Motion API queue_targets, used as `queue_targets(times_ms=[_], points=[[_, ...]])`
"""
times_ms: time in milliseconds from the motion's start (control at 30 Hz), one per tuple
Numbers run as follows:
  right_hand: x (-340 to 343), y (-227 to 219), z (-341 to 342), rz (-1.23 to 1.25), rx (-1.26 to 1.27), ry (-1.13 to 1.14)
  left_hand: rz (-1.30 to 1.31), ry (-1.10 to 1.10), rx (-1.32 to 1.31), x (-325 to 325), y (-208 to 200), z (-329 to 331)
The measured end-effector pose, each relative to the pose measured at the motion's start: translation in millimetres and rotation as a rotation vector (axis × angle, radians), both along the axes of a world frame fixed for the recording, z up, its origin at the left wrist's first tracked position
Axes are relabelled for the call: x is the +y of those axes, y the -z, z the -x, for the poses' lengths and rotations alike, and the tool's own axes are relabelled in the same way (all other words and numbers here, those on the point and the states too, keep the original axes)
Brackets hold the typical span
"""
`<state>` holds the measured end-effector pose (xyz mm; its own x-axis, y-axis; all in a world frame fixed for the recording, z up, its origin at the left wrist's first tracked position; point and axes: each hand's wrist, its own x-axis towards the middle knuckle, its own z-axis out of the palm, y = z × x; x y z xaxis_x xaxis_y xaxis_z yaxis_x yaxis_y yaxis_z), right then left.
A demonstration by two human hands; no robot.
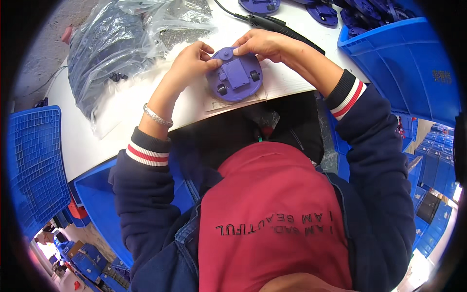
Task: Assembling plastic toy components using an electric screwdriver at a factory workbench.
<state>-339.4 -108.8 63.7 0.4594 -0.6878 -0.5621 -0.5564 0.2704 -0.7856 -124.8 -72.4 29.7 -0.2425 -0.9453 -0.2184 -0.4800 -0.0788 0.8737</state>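
A round purple toy base with two small black wheels and a raised square cover lies near the table's front edge. It rests over a thin flat board. My left hand grips its upper left rim, with the thumb on top beside a small round purple knob. From the other side my right hand pinches the upper right rim, its thumb near that same knob. The fingertips under the rim are hidden. Behind my right hand lies a black handheld tool with a cord, probably an electric screwdriver.
A clear plastic bag of dark parts covers the left of the white table. More purple bases lie at the back. A blue bin stands at the right, a blue crate at the far left.
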Motion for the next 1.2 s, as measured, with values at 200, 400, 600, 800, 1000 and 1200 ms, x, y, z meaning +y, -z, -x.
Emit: queue_targets(times_ms=[200,400,600,800,1000,1200], points=[[7.7,42.2,-6.0,0.905,0.185,-0.003,0.032,0.071,-0.140,-9.6,-1.7,4.1],[19.0,19.7,2.2,0.685,0.239,-0.124,-0.013,0.135,-0.174,-10.8,-4.9,2.6],[26.8,33.2,9.1,0.650,0.118,0.023,0.688,-0.004,-0.365,23.0,-6.6,12.0],[25.7,41.1,14.9,0.687,-0.049,0.115,0.712,0.214,-0.414,64.9,-23.1,38.4],[47.8,60.1,48.8,0.684,-0.361,0.553,0.426,0.027,-0.054,56.1,-27.7,13.8],[61.0,44.5,-0.5,1.059,-0.035,0.272,-0.143,-0.303,1.206,70.5,-52.6,-2.6]])
